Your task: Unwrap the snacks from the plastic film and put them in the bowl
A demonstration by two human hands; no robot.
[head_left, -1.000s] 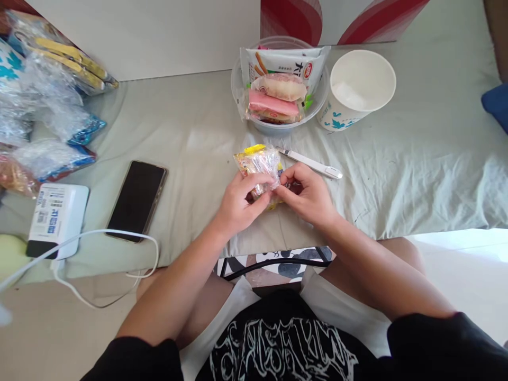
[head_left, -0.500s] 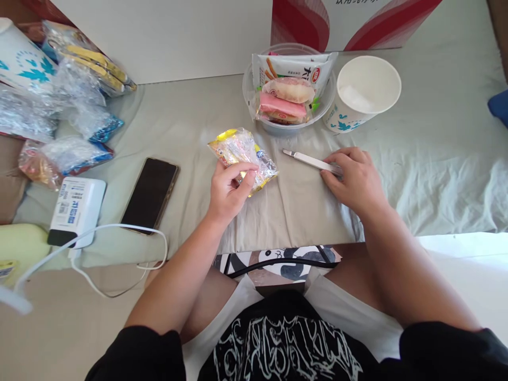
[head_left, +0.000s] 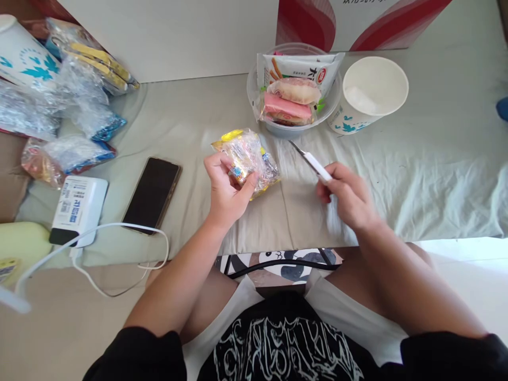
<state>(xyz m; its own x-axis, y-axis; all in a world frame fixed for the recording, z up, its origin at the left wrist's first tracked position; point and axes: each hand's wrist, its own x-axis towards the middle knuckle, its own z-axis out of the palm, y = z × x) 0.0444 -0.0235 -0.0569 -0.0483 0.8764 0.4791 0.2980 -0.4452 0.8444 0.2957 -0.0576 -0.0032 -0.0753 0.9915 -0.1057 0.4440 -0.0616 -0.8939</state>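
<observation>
Pinched between the fingers and thumb of my left hand (head_left: 230,188) is a clear and yellow snack packet (head_left: 248,153), crinkled and shiny. My right hand (head_left: 349,196) grips the white handle of a utility knife (head_left: 317,165), whose dark blade sticks out and points up and to the left. Just beyond the two hands stands a clear plastic bowl (head_left: 254,90) with wrapped snacks (head_left: 293,90) in it. A white paper cup (head_left: 353,119) with blue leaf prints is beside the bowl, to its right.
At left lie a black phone (head_left: 152,193) and a white power bank (head_left: 79,209) with a white cable (head_left: 119,226). Several plastic snack packets (head_left: 75,153) and another paper cup (head_left: 29,58) are piled at the far left. A large white and red box (head_left: 206,37) borders the back.
My right hand has picked the knife up off the cloth, and its blade now shows extended. My left hand has shifted its grip slightly on the packet.
</observation>
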